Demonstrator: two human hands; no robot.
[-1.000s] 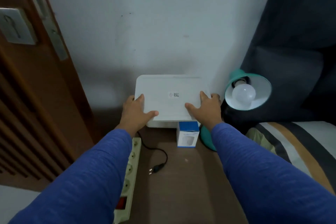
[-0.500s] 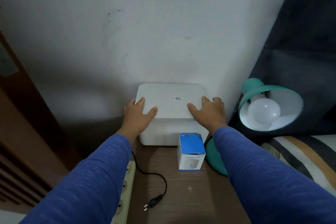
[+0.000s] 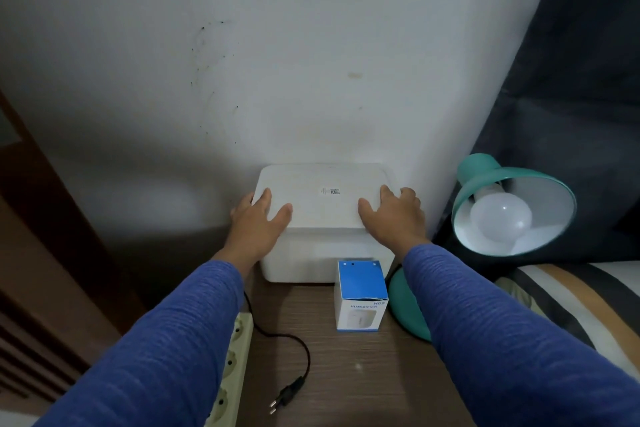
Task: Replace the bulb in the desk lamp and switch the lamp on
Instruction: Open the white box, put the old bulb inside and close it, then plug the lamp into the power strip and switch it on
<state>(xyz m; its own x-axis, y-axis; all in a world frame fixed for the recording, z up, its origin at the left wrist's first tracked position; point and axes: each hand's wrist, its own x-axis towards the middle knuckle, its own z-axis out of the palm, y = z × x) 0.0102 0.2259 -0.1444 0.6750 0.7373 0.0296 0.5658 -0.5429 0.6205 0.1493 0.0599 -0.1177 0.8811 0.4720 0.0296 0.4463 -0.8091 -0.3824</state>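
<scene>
A teal desk lamp stands at the table's right edge, its shade tilted toward me with a white bulb screwed in and unlit. Its round base is partly behind my right sleeve. Against the wall sits a white lidded box. My left hand grips its left front corner and my right hand its right front corner, thumbs on the lid. A small blue and white carton stands upright in front of the box. The lamp's black plug lies unplugged on the table.
A white power strip runs along the left edge of the brown table. A wooden door stands at left. Dark curtain and a striped bed cover lie at right.
Both hands stay on the white box, which now sits low against the wall. My view has shifted forward and up, so the lamp appears larger and farther right.
</scene>
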